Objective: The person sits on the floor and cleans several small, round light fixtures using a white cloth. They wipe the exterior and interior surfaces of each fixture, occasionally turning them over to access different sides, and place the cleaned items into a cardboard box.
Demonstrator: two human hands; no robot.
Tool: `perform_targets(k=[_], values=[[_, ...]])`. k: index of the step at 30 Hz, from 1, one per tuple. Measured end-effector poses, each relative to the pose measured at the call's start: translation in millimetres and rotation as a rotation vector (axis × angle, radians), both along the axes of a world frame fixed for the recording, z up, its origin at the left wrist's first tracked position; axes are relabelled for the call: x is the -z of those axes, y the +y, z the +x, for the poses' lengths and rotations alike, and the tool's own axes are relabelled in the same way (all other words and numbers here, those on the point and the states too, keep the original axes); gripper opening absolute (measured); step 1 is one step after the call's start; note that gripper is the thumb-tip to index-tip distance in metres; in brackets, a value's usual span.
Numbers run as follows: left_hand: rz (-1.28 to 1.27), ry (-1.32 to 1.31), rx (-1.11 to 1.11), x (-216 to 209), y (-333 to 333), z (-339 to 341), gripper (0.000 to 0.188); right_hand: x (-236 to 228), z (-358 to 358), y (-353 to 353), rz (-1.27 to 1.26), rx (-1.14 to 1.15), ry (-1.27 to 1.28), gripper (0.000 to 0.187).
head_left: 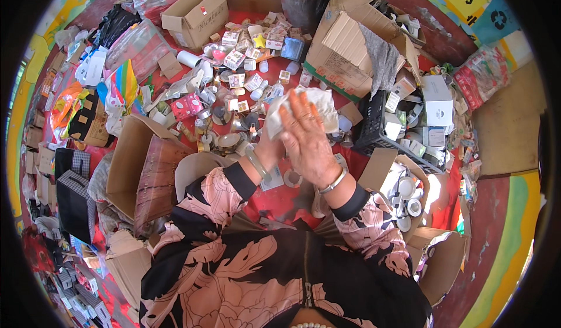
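A crumpled white cloth (328,101), or something cloth-like, is up in front of me between my two hands. My right hand (308,141) lies flat across its top, fingers stretched forward and side by side. Under the cloth is my left hand (270,152), which bears it from the left; only the back of that hand and its wrist show, and its fingers are hidden. Whether anything is wrapped inside the cloth cannot be seen. Beyond it, small printed boxes (235,59) and metal lids and bowls (228,140) lie heaped on the red floor covering.
An upright cardboard box (196,19) stands at the far left, a larger tilted carton (336,53) at the far right. A black crate (369,117) of boxes is on the right, above an open box of white round parts (404,196). Another open carton (125,170) sits left.
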State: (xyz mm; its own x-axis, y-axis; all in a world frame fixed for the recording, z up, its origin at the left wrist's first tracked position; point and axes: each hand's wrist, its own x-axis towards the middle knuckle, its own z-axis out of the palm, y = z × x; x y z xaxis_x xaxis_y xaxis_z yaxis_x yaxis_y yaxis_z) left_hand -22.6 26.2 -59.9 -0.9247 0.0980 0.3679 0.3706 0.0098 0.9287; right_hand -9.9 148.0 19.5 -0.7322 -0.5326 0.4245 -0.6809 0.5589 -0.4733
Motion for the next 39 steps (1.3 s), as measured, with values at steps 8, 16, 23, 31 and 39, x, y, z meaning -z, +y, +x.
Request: perform_targets(k=[8, 16, 23, 31, 39], values=[[0.799, -0.548, 0.145, -34.6, -20.2, -14.5, 0.061, 17.5, 27.6, -0.2, -0.024, -0.010, -0.103, 0.047], [0.287, -0.190, -0.100, -62.1, -7.5, 1.8, 0.054, 9.3, 11.4, 6.2, 0.068, 0.174, -0.079, 0.046], [0.372, -0.251, -0.164, -64.2, -5.1, 1.0, 0.059, 4.4, 9.9, 2.9, -0.021, 0.020, -0.056, 0.047], [0.506, -0.421, 0.030, -56.8, -15.2, -5.9, 0.063, 11.0, 24.8, -2.9, -0.090, -0.089, 0.002, 0.051], [0.401, -0.429, -0.029, -43.9, -30.7, -17.7, 0.070, 31.1, 29.6, -2.2, -0.024, -0.019, -0.064, 0.054]])
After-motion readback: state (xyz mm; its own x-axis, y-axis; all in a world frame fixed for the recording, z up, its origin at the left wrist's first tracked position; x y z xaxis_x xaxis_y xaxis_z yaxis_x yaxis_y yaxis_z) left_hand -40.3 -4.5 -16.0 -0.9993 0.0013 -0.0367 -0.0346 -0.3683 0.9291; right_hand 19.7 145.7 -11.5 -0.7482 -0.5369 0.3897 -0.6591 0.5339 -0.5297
